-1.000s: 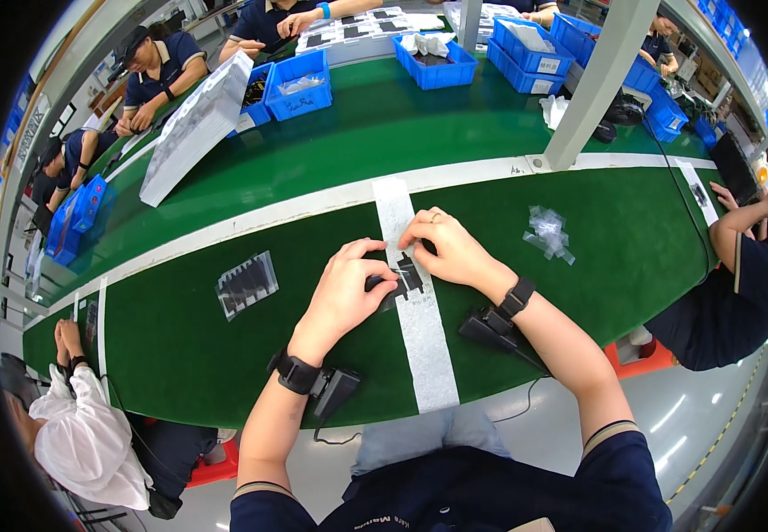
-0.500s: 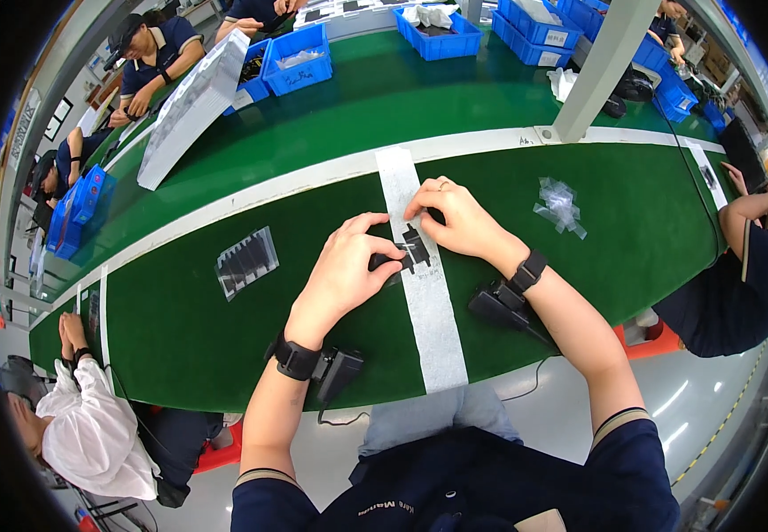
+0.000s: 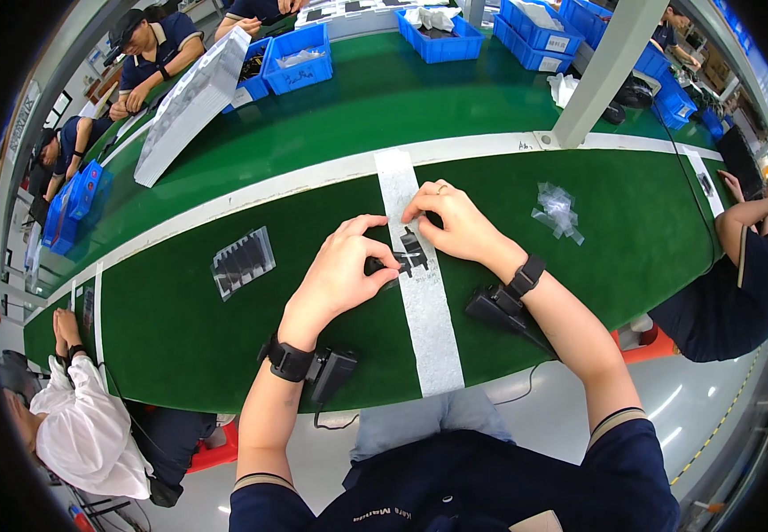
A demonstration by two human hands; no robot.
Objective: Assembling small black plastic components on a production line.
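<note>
Black part point(image 3: 406, 259), small, pinched by fingers of left hand point(image 3: 344, 279) and right hand point(image 3: 455, 226) over white stripe point(image 3: 424, 301) at green worktop point(image 3: 180, 337) centre; handling apparently midway, bagged set point(image 3: 242, 262) untouched.

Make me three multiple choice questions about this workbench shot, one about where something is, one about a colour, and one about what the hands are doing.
1. Where does the clear tray of dark parts lie?
A. On the green mat, to the left of the left hand
B. Inside a blue bin
C. On the white strip

2. What colour are the storage bins at the far side of the bench?
A. Red
B. Blue
C. Yellow

3. How is the small black part held?
A. It lies untouched on the mat
B. By the right hand alone
C. Between the fingers of both hands

Answers:
1 A, since the tray rests on the green mat, apart from the left hand.
2 B, as the bins are plainly blue.
3 C, since the left hand and the right hand both pinch it over the white strip.
</note>
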